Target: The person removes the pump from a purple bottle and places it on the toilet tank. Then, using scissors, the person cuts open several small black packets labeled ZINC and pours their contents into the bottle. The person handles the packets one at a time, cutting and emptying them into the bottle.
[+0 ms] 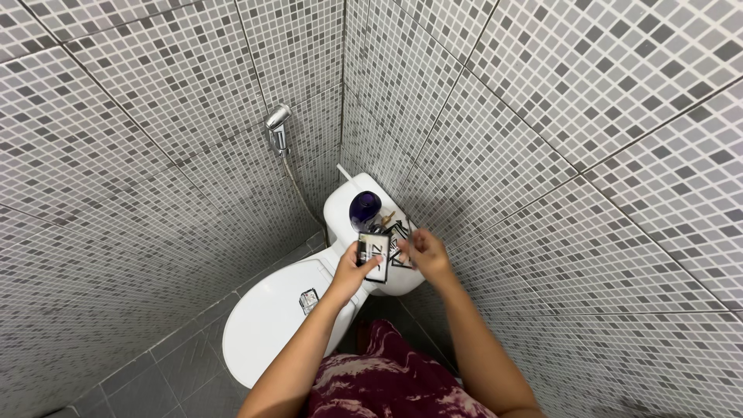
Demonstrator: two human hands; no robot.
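My left hand (354, 265) grips a small black-and-white rectangular box (374, 255) above the front of a white toilet tank lid (344, 209). My right hand (423, 253) hovers just right of the box with its fingers curled together near the box's upper edge; whether it pinches anything is unclear. A dark purple round bottle (364, 207) stands on the tank lid behind the box. Small black and gold items (391, 226) lie beside the bottle, partly hidden by my hands.
The white toilet's closed seat lid (275, 313) lies below left, with a small sticker (309, 299) on it. A chrome bidet sprayer (277, 126) hangs on the left mosaic-tile wall, its hose trailing down. Tiled walls close in on both sides.
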